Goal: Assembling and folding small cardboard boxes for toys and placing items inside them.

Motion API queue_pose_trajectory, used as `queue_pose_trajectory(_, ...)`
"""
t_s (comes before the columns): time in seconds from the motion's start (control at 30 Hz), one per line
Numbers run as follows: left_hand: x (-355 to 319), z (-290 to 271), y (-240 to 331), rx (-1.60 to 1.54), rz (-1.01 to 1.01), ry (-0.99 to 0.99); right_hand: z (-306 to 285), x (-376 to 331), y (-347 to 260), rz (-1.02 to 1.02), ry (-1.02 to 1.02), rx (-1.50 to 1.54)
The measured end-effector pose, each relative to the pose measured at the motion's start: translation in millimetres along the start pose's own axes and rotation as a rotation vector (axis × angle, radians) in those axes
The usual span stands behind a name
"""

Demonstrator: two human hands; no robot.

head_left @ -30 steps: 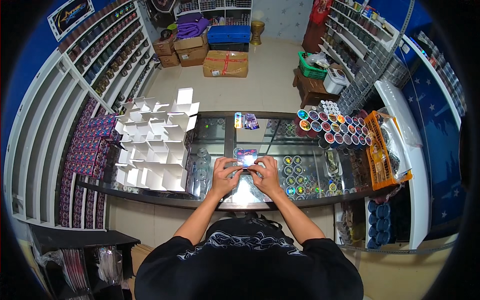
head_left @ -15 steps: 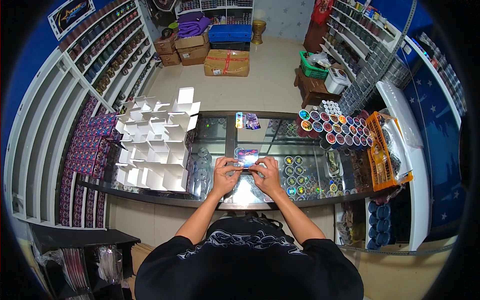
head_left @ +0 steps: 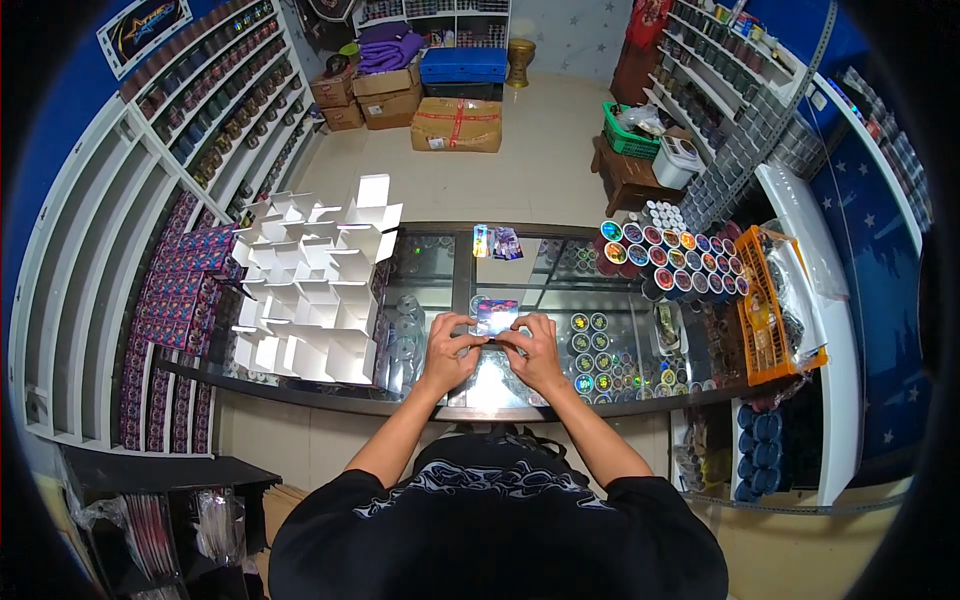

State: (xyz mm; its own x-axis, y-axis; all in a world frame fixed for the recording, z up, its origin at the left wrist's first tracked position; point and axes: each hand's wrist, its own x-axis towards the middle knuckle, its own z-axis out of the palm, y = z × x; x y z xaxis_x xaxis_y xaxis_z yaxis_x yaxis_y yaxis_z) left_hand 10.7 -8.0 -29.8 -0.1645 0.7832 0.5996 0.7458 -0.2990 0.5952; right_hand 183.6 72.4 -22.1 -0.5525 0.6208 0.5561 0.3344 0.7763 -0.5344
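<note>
A small shiny card packet (head_left: 496, 317) is being held over the near edge of the glass counter (head_left: 440, 262), pinched along its lower edge between both hands. It is looking thin, light and slick, likely easy to crease, so the edges are offering the safest hold. The left hand (head_left: 452, 349) is gripping its lower left corner and the right hand (head_left: 530, 350) its lower right, each grip narrow. Two similar packets (head_left: 497, 242) are lying at the far edge; folded white boxes (head_left: 315, 275) are crowding the left end, round capped tubs (head_left: 670, 255) and an orange basket (head_left: 765, 310) the right.
</note>
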Motion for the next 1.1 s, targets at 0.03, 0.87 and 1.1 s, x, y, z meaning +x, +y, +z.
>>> queue_pose_trajectory(0.03,-0.6,0.6,-0.2,-0.001,0.000,-0.002,-1.2,0.8,-0.1,-0.006,-0.010,-0.004)
queue_pose_trajectory(0.87,-5.5,6.3,-0.9,-0.185,-0.197,0.040,-11.9,-7.0,19.3,0.048,-0.006,0.185)
queue_pose_trajectory(1.1,-5.3,3.6,-2.1,-0.248,-0.264,-0.008,-12.1,-8.2,21.2,0.076,-0.023,0.209)
